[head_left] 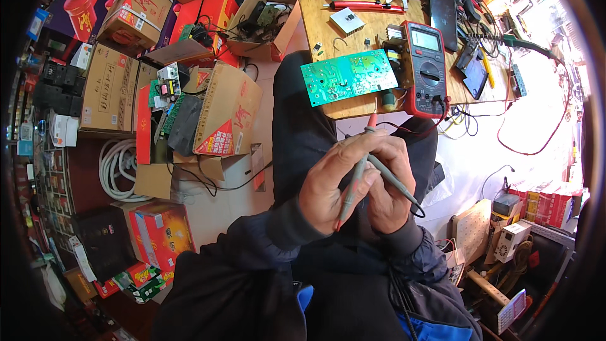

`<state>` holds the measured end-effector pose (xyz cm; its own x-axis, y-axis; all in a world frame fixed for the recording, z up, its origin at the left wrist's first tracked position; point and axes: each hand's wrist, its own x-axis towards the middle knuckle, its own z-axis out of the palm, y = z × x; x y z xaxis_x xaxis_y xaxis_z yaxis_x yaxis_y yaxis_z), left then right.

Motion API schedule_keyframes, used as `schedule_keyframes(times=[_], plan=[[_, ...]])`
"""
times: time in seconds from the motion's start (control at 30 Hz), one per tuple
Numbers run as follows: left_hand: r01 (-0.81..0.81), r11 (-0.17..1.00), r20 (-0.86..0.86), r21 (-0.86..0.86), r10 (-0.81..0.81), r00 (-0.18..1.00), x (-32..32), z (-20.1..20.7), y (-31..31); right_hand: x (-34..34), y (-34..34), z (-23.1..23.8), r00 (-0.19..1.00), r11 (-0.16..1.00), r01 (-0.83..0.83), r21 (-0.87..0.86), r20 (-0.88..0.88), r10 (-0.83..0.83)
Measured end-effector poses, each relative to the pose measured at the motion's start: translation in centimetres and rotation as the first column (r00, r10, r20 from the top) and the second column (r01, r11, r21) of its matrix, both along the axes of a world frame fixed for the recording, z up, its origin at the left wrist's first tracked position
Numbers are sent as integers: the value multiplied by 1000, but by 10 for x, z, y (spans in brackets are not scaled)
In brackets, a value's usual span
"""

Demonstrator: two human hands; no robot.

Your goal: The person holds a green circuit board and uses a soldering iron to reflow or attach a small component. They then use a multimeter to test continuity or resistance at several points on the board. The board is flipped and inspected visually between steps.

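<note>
My left hand (331,189) and right hand (391,183) sit together over my lap, below the near edge of the wooden desk (315,19). My left grip is closed around the red probe (353,183), fingers curled about its shaft, its red end poking out under my palm and its other end rising toward the desk edge. My right grip is closed on the black probe (391,180), which crosses the red one and runs down to the right, where its black lead loops away behind my wrist. The two hands touch each other.

I take the multimeter (426,69) as my landmark: it lies on the desk near the edge, straight above my hands, red-cased with a dark dial and a pale screen. The green circuit board (348,76) lies just to its left, overhanging the desk edge a little. A black tablet (443,17) lies beyond the multimeter, and a red-handled tool (366,5) lies beyond it to the left, with a small white block (346,21) nearer. Far left of the multimeter, on the floor, cardboard boxes (221,113) stand crowded together beside a coiled white hose (117,164).
</note>
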<state>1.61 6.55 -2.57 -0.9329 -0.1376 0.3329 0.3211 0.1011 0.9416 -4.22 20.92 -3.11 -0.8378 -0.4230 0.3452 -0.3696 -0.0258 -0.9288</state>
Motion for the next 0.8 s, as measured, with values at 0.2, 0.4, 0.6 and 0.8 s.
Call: schedule_keyframes(times=[0.2, 0.4, 0.6, 0.8], plan=[[-131, 985, 22, 116, 130, 991, -10, 6, 5, 20, 11, 6, 986, 994, -103, 46, 138, 96], [-228, 890, -171, -395, 173, 970, -12, 14, -6, 28, 53, 38, 911, 913, -406, 45, 97, 401], [-50, 938, -82, -343, 23, 996, -8, 21, 7, 6, 52, 42, 976, 969, 3, 246, -214, 51], [45, 970, 12, -237, -43, 999, -8, 21, 4, -6, 43, 26, 932, 956, -73, 283, -323, 167]])
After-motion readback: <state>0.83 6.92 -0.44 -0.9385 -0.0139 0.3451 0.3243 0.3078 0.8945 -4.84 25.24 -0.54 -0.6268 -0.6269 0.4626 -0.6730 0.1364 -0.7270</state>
